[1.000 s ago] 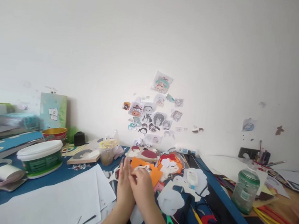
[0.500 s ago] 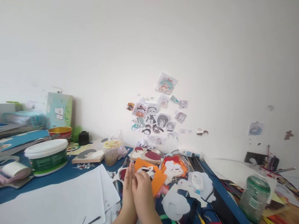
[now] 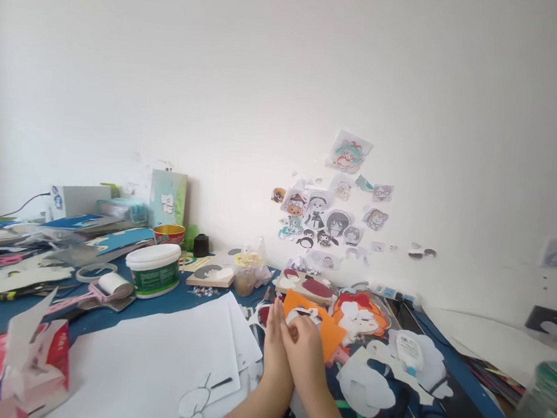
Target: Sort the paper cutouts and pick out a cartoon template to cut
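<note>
Both hands meet over the middle of the cluttered tabletop (image 3: 4,319). The left hand (image 3: 274,349) stands flat and edge-on, fingers straight; the right hand (image 3: 306,356) curls against it, fingertips pinching at something small I cannot make out. Just beyond lies an orange paper cutout (image 3: 327,332), touching the right hand's knuckles. It looks thin, light and floppy, easily creased; best lifted by a broad edge. White paper sheets (image 3: 155,363) lie to the left.
</note>
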Tool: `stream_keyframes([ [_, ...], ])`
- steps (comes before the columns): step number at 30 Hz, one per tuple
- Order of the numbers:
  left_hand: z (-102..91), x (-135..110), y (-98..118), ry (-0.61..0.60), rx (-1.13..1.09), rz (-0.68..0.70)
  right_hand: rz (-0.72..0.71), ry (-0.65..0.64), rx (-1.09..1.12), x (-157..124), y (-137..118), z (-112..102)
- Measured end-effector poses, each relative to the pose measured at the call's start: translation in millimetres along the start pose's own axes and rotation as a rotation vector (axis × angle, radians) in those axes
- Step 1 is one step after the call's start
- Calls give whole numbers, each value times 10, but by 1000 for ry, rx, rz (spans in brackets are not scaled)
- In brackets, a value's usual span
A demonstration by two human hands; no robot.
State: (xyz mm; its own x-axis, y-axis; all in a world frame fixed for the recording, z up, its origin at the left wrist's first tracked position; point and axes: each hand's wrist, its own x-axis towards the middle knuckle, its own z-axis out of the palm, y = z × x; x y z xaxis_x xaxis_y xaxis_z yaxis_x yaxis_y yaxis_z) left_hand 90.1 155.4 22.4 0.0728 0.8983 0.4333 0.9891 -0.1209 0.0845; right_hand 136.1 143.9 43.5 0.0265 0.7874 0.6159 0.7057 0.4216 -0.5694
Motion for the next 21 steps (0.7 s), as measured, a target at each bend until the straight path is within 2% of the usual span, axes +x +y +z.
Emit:
stream_keyframes([
  [2,-255,-18,-58,-148,133,-37,43,69,132,14,34,-16],
  [4,-533,-24,-176,-189,125,-51,92,91,256,35,80,-31],
  [8,-987,-134,-629,-307,57,-80,149,-6,414,79,135,-35],
  [10,-1106,-280,-881,-407,40,-125,160,-39,449,89,117,-34],
  [13,-1140,-538,-1132,-564,35,-180,135,-93,472,65,32,-78],
  [15,-1095,-662,-1194,-639,20,-171,37,-256,497,13,-35,-134],
  [18,-1012,-717,-1197,-659,18,-153,-218,-697,517,-100,-99,-178],
  [19,-993,-709,-1191,-668,21,-142,-279,-799,483,-138,-108,-168],
  [21,-975,-683,-1182,-697,32,-98,-338,-904,335,-198,-116,-115],
])
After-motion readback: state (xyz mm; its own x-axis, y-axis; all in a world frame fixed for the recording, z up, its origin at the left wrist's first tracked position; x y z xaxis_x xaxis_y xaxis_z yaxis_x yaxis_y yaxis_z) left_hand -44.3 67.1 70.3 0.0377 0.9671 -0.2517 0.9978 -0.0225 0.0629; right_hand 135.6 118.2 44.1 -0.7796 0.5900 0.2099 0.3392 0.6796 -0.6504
